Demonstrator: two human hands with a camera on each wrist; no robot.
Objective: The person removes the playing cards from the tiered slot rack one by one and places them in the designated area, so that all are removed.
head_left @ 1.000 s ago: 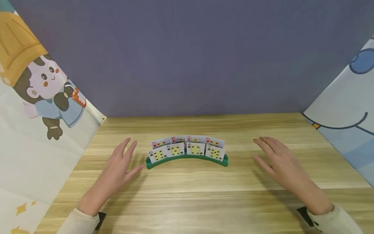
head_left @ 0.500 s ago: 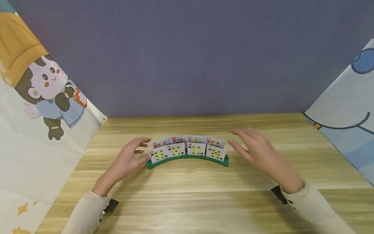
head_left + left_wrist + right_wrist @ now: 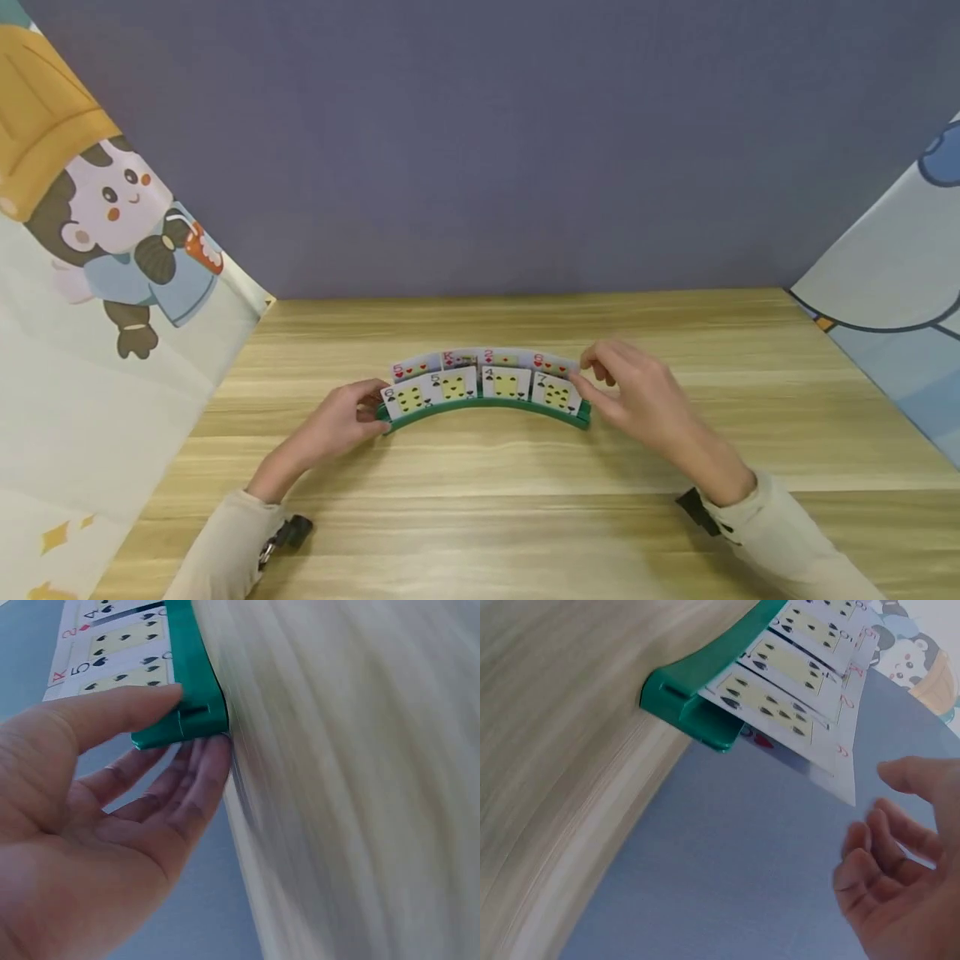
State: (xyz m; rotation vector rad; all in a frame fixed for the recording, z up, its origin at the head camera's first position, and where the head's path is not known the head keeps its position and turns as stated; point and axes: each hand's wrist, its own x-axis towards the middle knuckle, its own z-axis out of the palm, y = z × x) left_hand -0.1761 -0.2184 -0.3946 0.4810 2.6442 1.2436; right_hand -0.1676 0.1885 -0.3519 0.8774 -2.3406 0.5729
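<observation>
A curved green card holder [image 3: 480, 402] stands on the table with two rows of upright playing cards. Spades fill the front row, with the seven of spades [image 3: 555, 393] at its right end. Red cards show behind, the six of hearts [image 3: 551, 364] at the right. My left hand [image 3: 341, 421] grips the holder's left end; in the left wrist view the thumb [image 3: 139, 705] lies on the front and the fingers are behind and below. My right hand [image 3: 637, 396] is by the cards' right edge, its fingers loosely bent. The right wrist view shows it apart from the cards, holding nothing.
The wooden table [image 3: 480, 517] extends around the holder. A grey-blue panel [image 3: 480, 150] rises at its back edge, and printed cartoon sheets [image 3: 142, 217] flank it on both sides. Dark wrist straps [image 3: 697, 510] sit at the sleeve cuffs.
Both hands have come inward toward the holder. The left hand has taken hold of its left end. The right hand has moved left to the cards' right side, its fingers bending more.
</observation>
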